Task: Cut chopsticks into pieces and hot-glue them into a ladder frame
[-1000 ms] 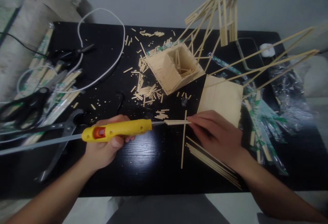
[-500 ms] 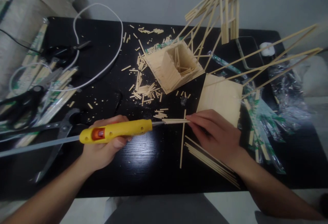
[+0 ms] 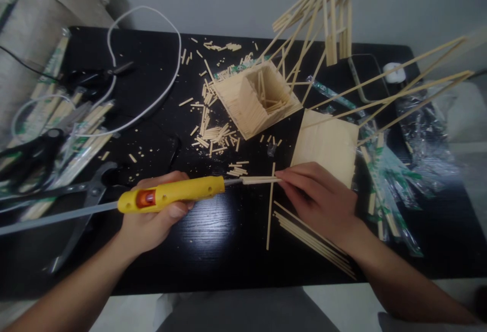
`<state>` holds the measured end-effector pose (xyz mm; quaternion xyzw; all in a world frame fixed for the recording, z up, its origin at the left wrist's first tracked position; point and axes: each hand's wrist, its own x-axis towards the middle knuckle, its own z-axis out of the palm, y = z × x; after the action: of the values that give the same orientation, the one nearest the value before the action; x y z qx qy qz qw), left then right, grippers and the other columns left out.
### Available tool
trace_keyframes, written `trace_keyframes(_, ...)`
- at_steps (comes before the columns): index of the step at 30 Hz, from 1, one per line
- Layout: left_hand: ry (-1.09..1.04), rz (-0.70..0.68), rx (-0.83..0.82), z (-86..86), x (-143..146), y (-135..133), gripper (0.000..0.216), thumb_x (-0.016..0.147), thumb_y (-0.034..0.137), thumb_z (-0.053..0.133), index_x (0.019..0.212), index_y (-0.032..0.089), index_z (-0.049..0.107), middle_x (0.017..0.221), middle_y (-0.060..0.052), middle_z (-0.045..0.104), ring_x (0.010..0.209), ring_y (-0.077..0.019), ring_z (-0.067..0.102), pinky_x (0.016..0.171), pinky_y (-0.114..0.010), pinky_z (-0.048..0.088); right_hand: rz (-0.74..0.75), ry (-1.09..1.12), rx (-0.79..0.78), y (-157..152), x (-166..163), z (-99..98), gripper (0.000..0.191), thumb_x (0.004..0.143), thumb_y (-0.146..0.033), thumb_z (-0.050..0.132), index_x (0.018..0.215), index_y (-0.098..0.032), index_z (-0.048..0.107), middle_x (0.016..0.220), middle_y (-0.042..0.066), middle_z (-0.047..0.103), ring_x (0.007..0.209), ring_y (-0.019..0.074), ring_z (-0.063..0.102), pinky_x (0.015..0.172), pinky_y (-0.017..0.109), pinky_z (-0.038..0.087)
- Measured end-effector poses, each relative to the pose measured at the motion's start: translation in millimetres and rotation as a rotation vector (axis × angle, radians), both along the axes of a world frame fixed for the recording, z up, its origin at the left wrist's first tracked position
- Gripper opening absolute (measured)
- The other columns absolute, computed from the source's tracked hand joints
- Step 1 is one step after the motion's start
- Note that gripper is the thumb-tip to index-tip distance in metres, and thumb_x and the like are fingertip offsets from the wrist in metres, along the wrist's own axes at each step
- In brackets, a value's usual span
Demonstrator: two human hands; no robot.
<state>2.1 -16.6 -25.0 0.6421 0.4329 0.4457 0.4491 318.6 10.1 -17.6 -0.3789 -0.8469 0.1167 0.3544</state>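
Note:
My left hand (image 3: 152, 218) is wrapped round a yellow glue gun (image 3: 173, 193) with a grey glue stick trailing out to the left. The gun's metal tip touches the left end of a short bundle of wooden sticks (image 3: 261, 180). My right hand (image 3: 319, 200) pinches the right end of that bundle, just above the black table (image 3: 213, 241). A single long stick (image 3: 270, 205) lies crosswise under the bundle. More long sticks (image 3: 312, 241) lie by my right wrist.
A square box of sticks (image 3: 256, 99) stands behind, with cut stick bits (image 3: 213, 137) scattered beside it. A flat stick panel (image 3: 327, 144) lies right of it. A tall stick frame (image 3: 335, 23) rises at the back. Scissors (image 3: 34, 152), pliers (image 3: 81, 205), a white cable (image 3: 152, 58) and wrapped chopsticks lie left.
Almost nothing differs: the view drifted slightly, while both hands keep the glue gun's tip at the end of the stick bundle.

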Motion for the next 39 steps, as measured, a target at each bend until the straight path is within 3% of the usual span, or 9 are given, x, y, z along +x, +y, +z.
trace_keyframes(10,0.074,0.011,0.004,6.0,2.0,2.6,0.039,0.096,0.058,0.065,0.082,0.023,0.072,0.067,-0.002,0.066,0.054,-0.0133,0.060,0.045,-0.026,0.048,-0.002,0.014,-0.026,0.3,1.3,0.1,0.026,0.094,-0.002,0.071,0.114,-0.018,0.073,0.100,0.008,0.079,0.088,0.0181,0.075,0.080,0.033,0.065)
trace_keyframes(18,0.093,0.012,0.000,5.2,-2.8,1.8,0.038,0.096,0.057,0.065,0.092,0.021,0.077,0.080,-0.005,0.072,0.062,-0.0142,0.064,0.052,-0.026,0.051,-0.036,0.113,-0.145,-1.0,-1.2,4.4,0.023,0.094,-0.004,0.072,0.109,-0.020,0.077,0.097,0.007,0.080,0.086,0.0166,0.076,0.080,0.029,0.063)
trace_keyframes(22,0.081,0.033,0.016,2.6,-5.1,-1.0,0.034,0.096,0.054,0.067,0.100,0.022,0.078,0.088,-0.006,0.074,0.067,-0.0152,0.065,0.057,-0.027,0.053,-0.065,0.254,-0.376,-2.7,-1.3,8.0,0.019,0.093,-0.010,0.074,0.103,-0.025,0.080,0.096,0.003,0.082,0.084,0.0153,0.077,0.077,0.027,0.063)
trace_keyframes(26,0.088,0.078,0.030,2.2,-1.6,-2.4,0.023,0.094,0.042,0.072,0.107,0.023,0.075,0.097,-0.005,0.074,0.073,-0.0153,0.066,0.063,-0.029,0.056,-0.065,0.452,-0.871,-2.9,-0.9,11.9,0.009,0.088,-0.026,0.084,0.097,-0.027,0.083,0.088,0.000,0.084,0.077,0.0153,0.079,0.070,0.023,0.063)
trace_keyframes(30,0.120,0.088,0.116,3.2,2.8,-0.6,0.015,0.093,0.034,0.074,0.103,0.023,0.071,0.094,-0.003,0.071,0.081,-0.0163,0.067,0.067,-0.029,0.055,0.000,0.587,-1.273,-3.8,-5.3,11.3,0.016,0.081,-0.036,0.090,0.090,-0.024,0.084,0.078,0.002,0.083,0.066,0.0134,0.077,0.059,0.018,0.060)
trace_keyframes(34,0.190,0.070,0.194,2.1,4.2,1.0,0.013,0.091,0.030,0.075,0.101,0.023,0.069,0.096,-0.004,0.073,0.087,-0.0189,0.069,0.071,-0.032,0.056,0.013,0.634,-1.431,-6.6,-11.1,7.5,0.017,0.079,-0.034,0.091,0.088,-0.022,0.084,0.080,0.003,0.083,0.068,0.0131,0.078,0.063,0.019,0.061)
trace_keyframes(39,0.301,0.083,0.215,2.4,6.8,-0.7,0.016,0.088,0.031,0.079,0.100,0.025,0.070,0.096,-0.002,0.074,0.087,-0.0187,0.071,0.073,-0.031,0.058,0.027,0.658,-1.483,-8.4,-11.5,5.3,0.019,0.079,-0.034,0.091,0.090,-0.021,0.083,0.082,0.003,0.083,0.071,0.0143,0.079,0.066,0.022,0.063)
